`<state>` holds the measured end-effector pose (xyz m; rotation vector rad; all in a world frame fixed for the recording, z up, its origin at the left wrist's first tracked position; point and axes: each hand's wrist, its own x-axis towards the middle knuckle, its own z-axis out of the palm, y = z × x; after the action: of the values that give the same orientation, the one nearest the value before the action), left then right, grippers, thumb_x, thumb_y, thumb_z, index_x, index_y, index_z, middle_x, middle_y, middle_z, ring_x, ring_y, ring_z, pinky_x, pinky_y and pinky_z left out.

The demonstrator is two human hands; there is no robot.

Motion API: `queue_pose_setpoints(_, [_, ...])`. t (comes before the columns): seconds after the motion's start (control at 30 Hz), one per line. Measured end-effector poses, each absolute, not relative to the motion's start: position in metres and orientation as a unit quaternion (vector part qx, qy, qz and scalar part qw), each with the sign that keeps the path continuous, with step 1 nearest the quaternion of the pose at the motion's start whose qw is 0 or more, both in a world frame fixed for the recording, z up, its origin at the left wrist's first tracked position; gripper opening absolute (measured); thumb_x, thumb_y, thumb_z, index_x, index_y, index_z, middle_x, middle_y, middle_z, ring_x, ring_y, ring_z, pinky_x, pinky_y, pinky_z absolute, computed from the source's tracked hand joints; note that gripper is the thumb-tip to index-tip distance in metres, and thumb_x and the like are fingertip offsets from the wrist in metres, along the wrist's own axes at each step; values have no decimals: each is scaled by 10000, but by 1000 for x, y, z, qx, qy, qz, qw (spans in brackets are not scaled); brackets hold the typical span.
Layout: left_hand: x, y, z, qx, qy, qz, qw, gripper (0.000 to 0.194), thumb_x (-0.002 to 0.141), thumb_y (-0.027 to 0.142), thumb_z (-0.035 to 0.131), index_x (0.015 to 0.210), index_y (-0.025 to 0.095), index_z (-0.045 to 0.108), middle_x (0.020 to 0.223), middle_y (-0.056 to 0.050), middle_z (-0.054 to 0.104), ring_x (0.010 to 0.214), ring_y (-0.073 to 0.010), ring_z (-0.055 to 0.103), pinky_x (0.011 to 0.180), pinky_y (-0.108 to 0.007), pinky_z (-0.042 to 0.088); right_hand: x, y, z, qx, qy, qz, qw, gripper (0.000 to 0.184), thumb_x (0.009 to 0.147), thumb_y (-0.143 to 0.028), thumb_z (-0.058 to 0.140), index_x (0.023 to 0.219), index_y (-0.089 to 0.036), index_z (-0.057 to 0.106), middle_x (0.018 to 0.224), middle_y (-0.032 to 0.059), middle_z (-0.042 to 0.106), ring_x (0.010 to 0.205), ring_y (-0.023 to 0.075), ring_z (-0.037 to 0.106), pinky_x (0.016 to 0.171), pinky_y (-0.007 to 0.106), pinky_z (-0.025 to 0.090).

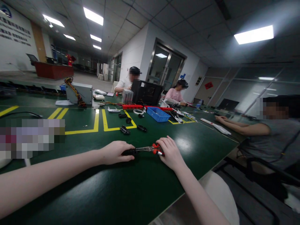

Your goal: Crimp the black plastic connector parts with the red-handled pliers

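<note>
My left hand [118,152] is closed around a small black part [129,152], its shape mostly covered by my fingers. My right hand [170,153] grips pliers [155,148] with red and black handles. Their slim metal jaws point left and meet the black part; whether they are clamped on it I cannot tell. Both hands are low over the green tabletop [140,190]. Beyond them lie several loose black pieces, among them one piece [124,130] and another [142,128].
A blue tray [158,114] stands past the black pieces. Farther back are a power supply box [79,93] with bundled wires and a black computer case [147,93]. A white strip [215,126] lies toward the right edge. Other people sit at the far side and at right.
</note>
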<state>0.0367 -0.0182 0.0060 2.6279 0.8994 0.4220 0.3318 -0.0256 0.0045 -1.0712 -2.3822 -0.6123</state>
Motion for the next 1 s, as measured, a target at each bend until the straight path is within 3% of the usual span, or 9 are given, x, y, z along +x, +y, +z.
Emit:
queue_pose_setpoints(0.27, [36, -19, 7, 923, 310, 157, 166, 393, 916, 502, 476, 1167, 224, 596, 983, -63, 663, 900, -218, 617, 780, -303, 455, 330, -27, 6, -389, -869, -221, 212, 402, 691, -72, 531, 1076, -185, 525, 1030, 102, 612, 1001, 258, 561, 986, 481, 397])
queue_pose_setpoints(0.5, [36, -18, 4, 924, 313, 154, 157, 391, 937, 503, 436, 1138, 212, 599, 947, -65, 653, 877, -217, 620, 764, -300, 453, 328, -30, 6, -415, -862, -217, 197, 367, 689, -62, 535, 1036, -180, 541, 993, 100, 611, 898, 248, 547, 794, 378, 434])
queue_pose_setpoints(1.0, [36, -18, 3, 929, 311, 141, 146, 386, 941, 487, 440, 1149, 200, 591, 988, -70, 656, 893, -216, 620, 767, -304, 458, 328, -30, 6, -411, -857, -214, 225, 424, 680, -119, 594, 1099, -152, 541, 1067, 115, 604, 1003, 260, 529, 876, 385, 415])
